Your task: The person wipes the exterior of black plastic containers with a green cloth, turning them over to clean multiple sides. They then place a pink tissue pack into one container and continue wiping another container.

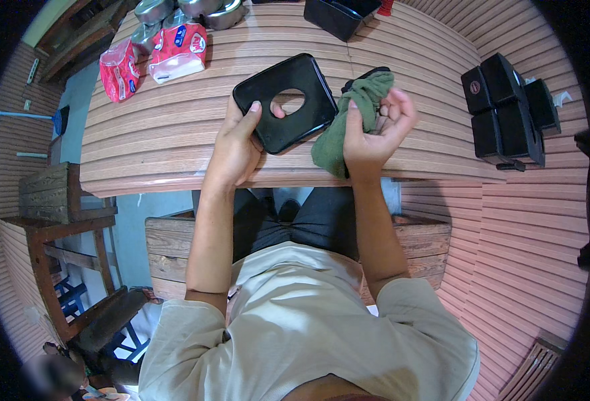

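My left hand point(237, 143) grips a glossy black lid-like panel point(282, 133) by its left corner. The panel is square with rounded corners and has an oval opening in its middle. My thumb lies on top, and one fingertip shows through the opening. In my right hand point(380, 130) is a bunched green cloth point(336, 143), pinched between thumb and fingers, with a dark edging on part of it. The cloth hangs close beside the panel's right corner; whether they touch I cannot tell. Both hands are above the near part of a slatted wood-look table point(174, 135).
Two pink tissue packs point(179, 52) and several round metal tins point(215, 14) stand at the table's far left. An open black box point(340, 17) is at the far edge. Several black boxes point(518, 128) sit together at right. A person point(54, 373) is at lower left.
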A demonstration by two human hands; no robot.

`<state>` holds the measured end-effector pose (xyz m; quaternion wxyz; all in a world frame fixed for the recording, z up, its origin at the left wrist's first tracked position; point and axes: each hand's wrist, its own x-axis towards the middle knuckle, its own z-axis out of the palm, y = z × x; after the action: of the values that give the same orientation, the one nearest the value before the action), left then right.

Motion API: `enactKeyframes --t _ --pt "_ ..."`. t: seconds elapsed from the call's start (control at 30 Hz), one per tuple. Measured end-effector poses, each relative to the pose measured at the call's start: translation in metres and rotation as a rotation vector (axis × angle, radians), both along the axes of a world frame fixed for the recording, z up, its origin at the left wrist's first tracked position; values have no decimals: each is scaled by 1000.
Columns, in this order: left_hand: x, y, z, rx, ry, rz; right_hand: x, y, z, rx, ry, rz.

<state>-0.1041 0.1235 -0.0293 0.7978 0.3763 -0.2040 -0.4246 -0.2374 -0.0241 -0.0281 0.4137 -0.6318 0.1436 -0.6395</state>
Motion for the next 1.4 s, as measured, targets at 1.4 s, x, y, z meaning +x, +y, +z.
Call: enactKeyframes --t 1.4 --pt "6 -6 -15 119 119 78 47 46 16 -417 551 201"
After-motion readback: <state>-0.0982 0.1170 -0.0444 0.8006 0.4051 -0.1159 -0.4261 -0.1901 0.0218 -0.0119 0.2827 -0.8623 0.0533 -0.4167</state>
